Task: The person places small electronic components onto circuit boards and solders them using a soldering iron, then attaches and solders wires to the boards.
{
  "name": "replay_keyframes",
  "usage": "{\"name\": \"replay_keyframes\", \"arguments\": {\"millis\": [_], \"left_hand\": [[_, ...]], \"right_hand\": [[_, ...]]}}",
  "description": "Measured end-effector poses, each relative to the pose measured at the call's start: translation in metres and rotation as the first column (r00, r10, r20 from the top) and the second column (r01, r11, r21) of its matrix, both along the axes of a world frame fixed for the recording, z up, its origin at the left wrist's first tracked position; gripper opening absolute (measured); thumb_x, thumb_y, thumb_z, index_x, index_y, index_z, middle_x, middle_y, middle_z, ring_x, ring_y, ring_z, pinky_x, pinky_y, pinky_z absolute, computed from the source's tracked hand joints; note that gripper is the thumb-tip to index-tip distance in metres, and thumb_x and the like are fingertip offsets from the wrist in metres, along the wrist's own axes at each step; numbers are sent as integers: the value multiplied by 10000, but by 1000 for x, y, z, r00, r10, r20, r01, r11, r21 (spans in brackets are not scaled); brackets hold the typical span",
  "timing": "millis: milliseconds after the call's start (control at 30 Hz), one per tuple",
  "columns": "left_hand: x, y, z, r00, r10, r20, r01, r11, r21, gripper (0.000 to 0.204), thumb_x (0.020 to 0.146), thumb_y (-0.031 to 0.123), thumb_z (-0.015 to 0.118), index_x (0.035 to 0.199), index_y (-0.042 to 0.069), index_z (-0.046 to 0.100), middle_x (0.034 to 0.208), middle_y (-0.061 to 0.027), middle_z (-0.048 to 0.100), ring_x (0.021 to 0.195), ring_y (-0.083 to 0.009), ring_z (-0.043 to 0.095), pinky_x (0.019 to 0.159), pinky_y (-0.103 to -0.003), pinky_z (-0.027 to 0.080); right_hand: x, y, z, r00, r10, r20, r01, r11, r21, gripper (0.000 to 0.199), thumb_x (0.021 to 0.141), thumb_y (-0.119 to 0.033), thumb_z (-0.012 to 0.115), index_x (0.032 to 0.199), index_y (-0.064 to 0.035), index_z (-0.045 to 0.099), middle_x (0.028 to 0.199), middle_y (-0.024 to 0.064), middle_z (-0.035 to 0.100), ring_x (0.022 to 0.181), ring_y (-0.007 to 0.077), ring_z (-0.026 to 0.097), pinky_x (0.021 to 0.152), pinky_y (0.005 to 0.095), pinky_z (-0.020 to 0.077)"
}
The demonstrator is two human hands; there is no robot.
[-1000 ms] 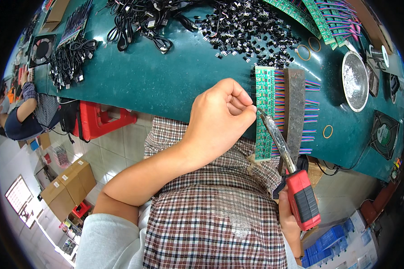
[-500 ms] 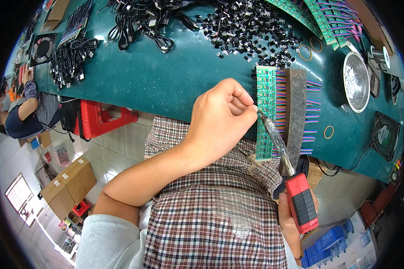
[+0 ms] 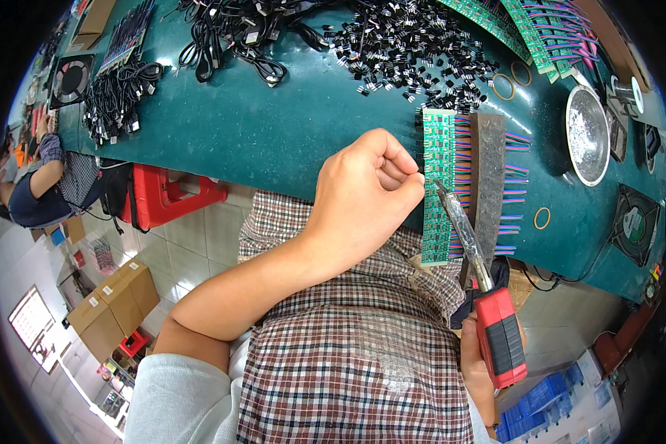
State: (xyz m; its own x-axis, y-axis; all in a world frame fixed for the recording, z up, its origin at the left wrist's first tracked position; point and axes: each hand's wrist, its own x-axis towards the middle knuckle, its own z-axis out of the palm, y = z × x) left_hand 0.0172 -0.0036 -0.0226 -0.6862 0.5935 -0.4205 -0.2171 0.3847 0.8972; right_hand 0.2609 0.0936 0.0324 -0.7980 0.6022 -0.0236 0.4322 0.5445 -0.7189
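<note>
Far left of the hands, a square black fan (image 3: pixel 72 80) and a bundle of black cables (image 3: pixel 117 103) lie on the glossy green bench (image 3: pixel 274 122). The left hand (image 3: pixel 364 181) has thumb and forefinger pinched together at the left edge of a long green circuit board (image 3: pixel 436 211); whether anything small sits between the fingertips cannot be told. Beyond this hand spreads a heap of small black connectors (image 3: pixel 414 52). The board lies just right of the left fingertips. The right hand (image 3: pixel 471 353), lower and nearer the body, grasps a soldering iron (image 3: pixel 501 333) with a red and black handle, its metal tip at the board; contact is unclear. Above the right hand, a dark grey bar (image 3: pixel 487 174) lies across thin multicoloured wires (image 3: pixel 513 194). Farther right stands a round metal bowl (image 3: pixel 587 137).
</note>
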Motion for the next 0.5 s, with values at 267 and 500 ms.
{"name": "replay_keyframes", "arguments": {"millis": [267, 500], "left_hand": [[-14, -5, 9, 997, -21, 75, 22, 1000, -18, 111, 948, 61, 700, 1007, -1, 630, 852, -58, 704, 729, -104, 682, 632, -227, 545], [-62, -3, -7, 615, -68, -785, -91, 984, -156, 107, 831, 117, 802, 905, 54, 757, 779, -44, 674, 605, -95, 614, 592, -251, 494]], "right_hand": [[19, -2, -7, 998, -63, 10, 63, 997, -42, 203, 739, -40, 766, 905, 7, 657, 814, 144, 645, 663, 303, 638, 590, 355, 510], [27, -6, -8, 994, -106, 41, 109, 990, -89, 198, 759, -84, 774, 909, -11, 667, 838, 139, 648, 681, 325, 635, 595, 375, 508]]}}
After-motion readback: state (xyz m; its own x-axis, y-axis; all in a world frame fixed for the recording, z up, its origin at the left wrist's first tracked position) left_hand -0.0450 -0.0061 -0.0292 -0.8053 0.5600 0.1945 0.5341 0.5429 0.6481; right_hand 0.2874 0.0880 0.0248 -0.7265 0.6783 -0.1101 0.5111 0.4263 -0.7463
